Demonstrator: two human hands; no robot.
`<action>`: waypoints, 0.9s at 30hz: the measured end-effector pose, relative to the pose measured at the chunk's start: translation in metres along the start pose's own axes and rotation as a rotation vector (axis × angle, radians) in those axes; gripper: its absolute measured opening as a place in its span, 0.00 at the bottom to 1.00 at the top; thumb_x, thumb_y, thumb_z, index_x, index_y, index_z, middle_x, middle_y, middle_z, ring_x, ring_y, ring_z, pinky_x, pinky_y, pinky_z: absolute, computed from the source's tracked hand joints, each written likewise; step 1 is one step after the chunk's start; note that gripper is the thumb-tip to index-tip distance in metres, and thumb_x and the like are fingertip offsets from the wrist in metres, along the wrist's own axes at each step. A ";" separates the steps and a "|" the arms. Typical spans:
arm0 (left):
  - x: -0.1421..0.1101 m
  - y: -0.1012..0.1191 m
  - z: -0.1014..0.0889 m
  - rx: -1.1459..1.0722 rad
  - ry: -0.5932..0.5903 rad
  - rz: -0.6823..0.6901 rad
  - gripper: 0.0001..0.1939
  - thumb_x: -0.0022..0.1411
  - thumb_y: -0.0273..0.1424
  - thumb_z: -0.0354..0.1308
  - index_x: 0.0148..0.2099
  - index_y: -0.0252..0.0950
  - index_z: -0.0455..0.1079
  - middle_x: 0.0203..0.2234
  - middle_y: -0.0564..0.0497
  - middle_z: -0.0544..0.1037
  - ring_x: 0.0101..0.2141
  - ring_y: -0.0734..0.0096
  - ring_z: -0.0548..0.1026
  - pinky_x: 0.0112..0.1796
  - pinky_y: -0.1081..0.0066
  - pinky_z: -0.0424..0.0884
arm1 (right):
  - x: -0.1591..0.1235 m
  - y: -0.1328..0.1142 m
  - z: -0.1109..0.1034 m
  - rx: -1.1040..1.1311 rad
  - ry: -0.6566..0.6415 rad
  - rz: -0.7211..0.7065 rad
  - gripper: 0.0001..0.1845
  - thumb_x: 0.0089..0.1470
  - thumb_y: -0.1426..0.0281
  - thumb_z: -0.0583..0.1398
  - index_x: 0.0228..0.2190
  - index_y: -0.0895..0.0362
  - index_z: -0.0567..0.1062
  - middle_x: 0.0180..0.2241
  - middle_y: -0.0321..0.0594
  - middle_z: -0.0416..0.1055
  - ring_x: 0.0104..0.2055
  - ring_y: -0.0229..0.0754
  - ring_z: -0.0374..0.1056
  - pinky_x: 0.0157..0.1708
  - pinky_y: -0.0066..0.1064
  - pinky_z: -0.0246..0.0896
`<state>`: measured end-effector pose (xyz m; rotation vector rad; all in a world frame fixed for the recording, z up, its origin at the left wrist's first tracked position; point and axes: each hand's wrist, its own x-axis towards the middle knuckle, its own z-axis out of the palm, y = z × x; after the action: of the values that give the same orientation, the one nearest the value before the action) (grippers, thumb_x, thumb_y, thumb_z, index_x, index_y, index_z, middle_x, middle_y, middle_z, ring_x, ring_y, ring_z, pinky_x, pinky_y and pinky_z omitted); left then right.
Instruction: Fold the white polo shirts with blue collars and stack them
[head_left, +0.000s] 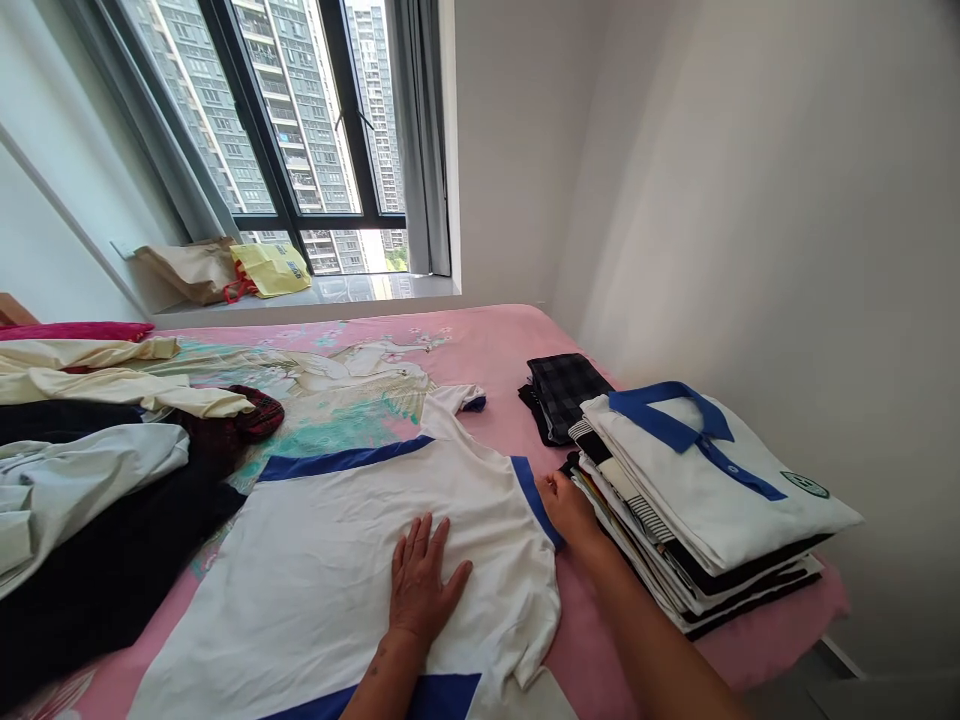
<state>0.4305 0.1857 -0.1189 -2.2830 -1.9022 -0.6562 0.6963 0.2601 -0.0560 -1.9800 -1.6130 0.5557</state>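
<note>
A white shirt [322, 540] with blue trim lies spread flat on the bed in front of me. My left hand [425, 580] rests palm down on its middle, fingers outstretched and slightly spread. At the shirt's right side, my right hand [568, 508] has its fingers closed on the edge of the blue collar [536, 500]. The sleeve with a dark blue cuff [474, 403] points away from me at the far side. Part of the near blue band is hidden under my left forearm.
A tall stack of folded shirts [720, 490] stands on the right, a white polo on top. Behind it sit folded dark checked clothes [566, 390]. Loose clothes [97, 480] pile up at left on the pink bedsheet [495, 335]. Bags [270, 270] lie on the windowsill.
</note>
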 end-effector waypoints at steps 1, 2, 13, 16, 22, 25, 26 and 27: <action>0.000 0.000 0.000 0.001 0.000 0.000 0.31 0.60 0.45 0.50 0.63 0.41 0.56 0.62 0.44 0.58 0.62 0.55 0.53 0.58 0.53 0.51 | 0.014 -0.006 0.004 -0.013 -0.022 0.012 0.26 0.57 0.51 0.46 0.31 0.56 0.73 0.31 0.44 0.73 0.35 0.44 0.69 0.34 0.30 0.57; -0.001 -0.001 0.000 0.003 0.000 -0.001 0.31 0.60 0.44 0.50 0.63 0.41 0.55 0.62 0.44 0.58 0.62 0.55 0.53 0.58 0.53 0.51 | 0.027 -0.011 0.009 -0.020 -0.041 0.023 0.28 0.56 0.50 0.46 0.28 0.57 0.74 0.29 0.45 0.73 0.33 0.44 0.68 0.33 0.31 0.57; -0.003 -0.003 0.002 -0.006 -0.006 -0.003 0.32 0.59 0.44 0.51 0.64 0.42 0.53 0.62 0.46 0.57 0.62 0.55 0.53 0.58 0.53 0.52 | 0.067 -0.002 0.038 -0.138 0.051 0.062 0.17 0.56 0.64 0.50 0.38 0.61 0.73 0.37 0.48 0.72 0.39 0.45 0.67 0.36 0.30 0.56; -0.003 -0.003 0.002 -0.011 -0.006 -0.001 0.32 0.59 0.44 0.51 0.64 0.42 0.54 0.62 0.46 0.57 0.62 0.55 0.53 0.58 0.53 0.51 | 0.069 -0.017 0.035 -0.190 0.088 -0.040 0.18 0.58 0.64 0.49 0.45 0.59 0.71 0.47 0.48 0.68 0.49 0.45 0.62 0.44 0.30 0.54; -0.004 -0.005 0.003 -0.005 0.006 0.005 0.32 0.59 0.44 0.51 0.64 0.43 0.53 0.62 0.47 0.58 0.62 0.55 0.54 0.57 0.54 0.52 | 0.099 -0.067 0.050 -0.331 -0.059 -0.153 0.17 0.57 0.62 0.52 0.41 0.58 0.73 0.46 0.50 0.68 0.53 0.51 0.58 0.48 0.39 0.52; -0.005 -0.006 0.004 0.005 -0.007 0.009 0.33 0.60 0.44 0.51 0.65 0.44 0.52 0.63 0.48 0.57 0.62 0.55 0.53 0.57 0.53 0.52 | 0.114 -0.074 0.063 -0.389 -0.169 -0.141 0.15 0.55 0.64 0.54 0.40 0.60 0.73 0.44 0.53 0.69 0.51 0.53 0.61 0.46 0.41 0.54; -0.005 -0.006 0.005 0.007 -0.009 0.008 0.33 0.59 0.44 0.51 0.65 0.44 0.51 0.63 0.48 0.56 0.62 0.55 0.53 0.57 0.53 0.52 | 0.118 -0.073 0.066 -0.400 -0.197 -0.143 0.14 0.56 0.66 0.54 0.40 0.60 0.72 0.44 0.53 0.69 0.49 0.51 0.63 0.45 0.39 0.55; -0.005 -0.007 0.005 0.008 -0.008 0.006 0.33 0.59 0.44 0.51 0.65 0.44 0.51 0.63 0.48 0.56 0.62 0.55 0.53 0.57 0.53 0.52 | 0.121 -0.070 0.067 -0.407 -0.215 -0.145 0.14 0.56 0.67 0.53 0.41 0.60 0.72 0.43 0.52 0.69 0.48 0.49 0.64 0.44 0.37 0.55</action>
<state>0.4248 0.1841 -0.1267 -2.2887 -1.8976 -0.6388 0.6262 0.3987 -0.0631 -2.1168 -2.1230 0.4192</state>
